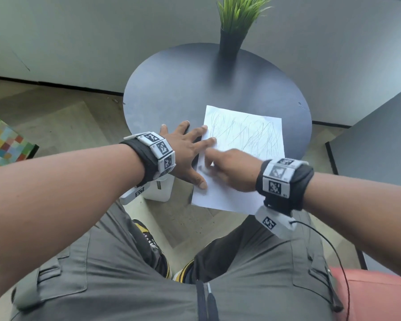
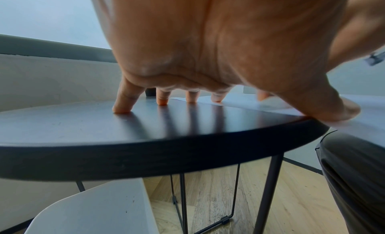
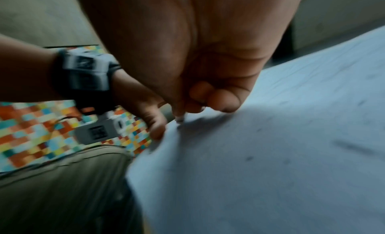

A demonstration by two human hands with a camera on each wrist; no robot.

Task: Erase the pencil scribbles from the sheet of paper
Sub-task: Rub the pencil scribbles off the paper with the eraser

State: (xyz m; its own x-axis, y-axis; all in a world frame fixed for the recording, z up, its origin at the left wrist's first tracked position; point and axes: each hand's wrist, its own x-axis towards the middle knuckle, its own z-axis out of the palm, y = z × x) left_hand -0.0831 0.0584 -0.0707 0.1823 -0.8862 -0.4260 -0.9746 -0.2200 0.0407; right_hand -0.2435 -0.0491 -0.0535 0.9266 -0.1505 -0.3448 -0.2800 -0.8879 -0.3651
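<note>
Round table (image 1: 171,89): spread left hand (image 1: 185,147) pins paper (image 1: 229,195); right hand (image 1: 232,170) pinches eraser (image 3: 179,119) there.

Bare forearms, no sleeves. Black wristbands (image 1: 146,158) ringed with white blocks bearing black square-code markers (image 1: 276,185). White tagged camera modules (image 1: 273,222) slung under both wrists; thin black cable (image 1: 333,249) trailing from the right. Grey cargo trousers (image 1: 252,274) with flap pockets.
</note>
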